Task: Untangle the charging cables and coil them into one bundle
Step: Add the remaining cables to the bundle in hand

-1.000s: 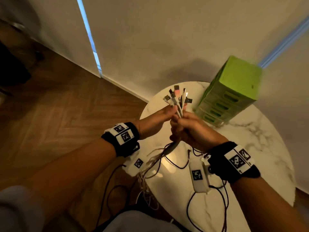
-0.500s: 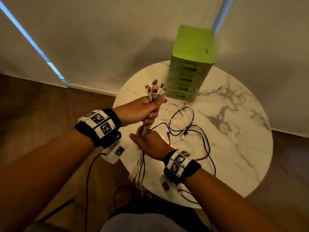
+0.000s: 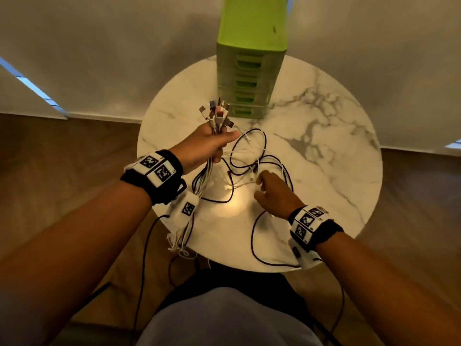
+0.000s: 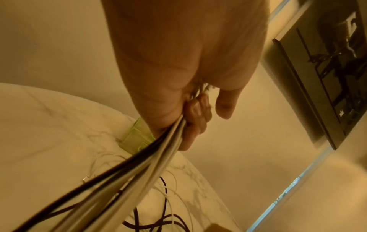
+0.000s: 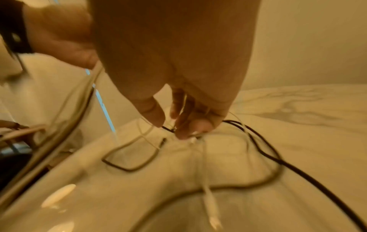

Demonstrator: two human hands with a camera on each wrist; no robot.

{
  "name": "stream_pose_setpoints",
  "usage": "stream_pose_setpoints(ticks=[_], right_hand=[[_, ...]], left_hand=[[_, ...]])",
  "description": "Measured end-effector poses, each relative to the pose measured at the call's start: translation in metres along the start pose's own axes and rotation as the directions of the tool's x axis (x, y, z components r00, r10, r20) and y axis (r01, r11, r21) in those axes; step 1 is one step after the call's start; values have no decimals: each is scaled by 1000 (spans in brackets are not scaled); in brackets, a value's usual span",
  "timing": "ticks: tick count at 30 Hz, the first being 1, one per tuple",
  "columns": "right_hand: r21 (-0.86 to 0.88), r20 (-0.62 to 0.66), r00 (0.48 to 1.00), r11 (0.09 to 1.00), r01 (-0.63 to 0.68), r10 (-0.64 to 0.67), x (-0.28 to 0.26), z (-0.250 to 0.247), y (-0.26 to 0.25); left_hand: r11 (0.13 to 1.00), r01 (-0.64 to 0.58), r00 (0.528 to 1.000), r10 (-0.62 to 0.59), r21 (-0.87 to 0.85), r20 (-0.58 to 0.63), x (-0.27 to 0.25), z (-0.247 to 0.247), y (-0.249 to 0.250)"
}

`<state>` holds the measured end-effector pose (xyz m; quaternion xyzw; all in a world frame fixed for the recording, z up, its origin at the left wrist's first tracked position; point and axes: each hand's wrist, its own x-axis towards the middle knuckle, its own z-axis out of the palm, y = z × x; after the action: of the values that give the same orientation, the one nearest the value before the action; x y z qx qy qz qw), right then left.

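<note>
The left hand [image 3: 208, 146] has its grip wrapped tight around a bunch of charging cables [image 3: 214, 136], plug ends [image 3: 217, 109] fanned upward just in front of the green drawer unit [image 3: 250, 58]. Their loose black and white lengths loop over the round marble counter [image 3: 324, 151] on the near side of that unit. The right hand [image 3: 275, 193] hovers low over those loops, fingers [image 5: 195, 125] curled narrowly onto a white strand [image 5: 204, 164], though blur leaves it unclear whether they pinch it.

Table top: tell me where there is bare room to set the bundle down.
Bare marble lies right of the loose cables, toward the table edge, and far left of the green drawer unit. The centre, under both hands, is crowded.
</note>
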<state>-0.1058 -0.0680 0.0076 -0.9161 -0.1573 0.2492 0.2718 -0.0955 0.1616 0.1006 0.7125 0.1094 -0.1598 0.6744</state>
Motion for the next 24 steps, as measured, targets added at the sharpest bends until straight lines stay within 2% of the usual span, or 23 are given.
stream_pose_setpoints(ticks=[2,4,6,10,14,17,19,22,24], right_hand=[[-29,-26,993,993,-112,112,-8,7,24],[-48,45,984,985,-168,170,-12,16,38],[-130,124,981,982,-134,151,-12,24,48],[-164,170,985,986,-11,39,5,10,57],[19,22,998,998,55,-55,36,-34,54],[82,-7,991,987,136,-136,45,-60,42],[124,-154,970,971,206,-186,56,-80,42],[136,-303,948,980,143,-96,81,-121,47],[60,-397,900,974,219,-178,82,-128,42]], left_hand=[[1000,7,1000,-6,26,-7,7,9,-4],[1000,14,1000,-14,15,-15,11,16,-8],[1000,19,1000,-19,-2,-21,13,25,-14],[999,39,999,-39,-2,-37,11,39,-26],[999,33,992,-30,20,-120,11,44,-30],[998,48,975,-41,29,-218,11,40,-29],[999,50,964,-44,16,-263,12,35,-28],[999,50,956,-47,2,-290,14,33,-24],[998,62,955,-58,4,-292,15,34,-23]])
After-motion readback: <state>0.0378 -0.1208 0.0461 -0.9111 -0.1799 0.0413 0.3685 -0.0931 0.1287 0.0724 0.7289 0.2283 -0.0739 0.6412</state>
